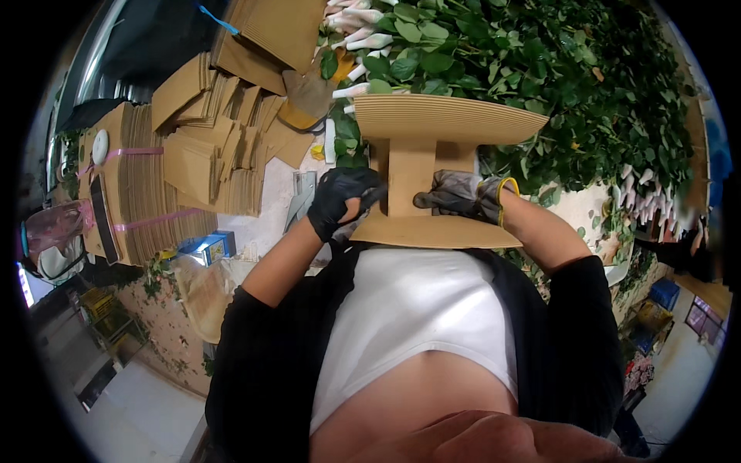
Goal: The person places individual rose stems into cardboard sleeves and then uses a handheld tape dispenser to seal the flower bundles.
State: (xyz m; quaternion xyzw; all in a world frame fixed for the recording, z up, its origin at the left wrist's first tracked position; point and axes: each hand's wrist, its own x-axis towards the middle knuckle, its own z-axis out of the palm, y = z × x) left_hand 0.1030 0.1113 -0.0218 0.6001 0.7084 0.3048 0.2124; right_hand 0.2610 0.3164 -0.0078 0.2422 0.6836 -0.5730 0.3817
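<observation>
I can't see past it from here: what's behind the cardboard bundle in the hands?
Behind the cardboard bundle lies a mass of green leafy stems with white-wrapped buds. The bundle covers whatever sits directly behind it.

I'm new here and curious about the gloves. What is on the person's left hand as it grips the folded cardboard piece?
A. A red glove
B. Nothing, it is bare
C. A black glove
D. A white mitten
C: the left hand wears a black glove as it grips the folded cardboard piece, while the right hand wears a grey glove with a yellow cuff.
</observation>
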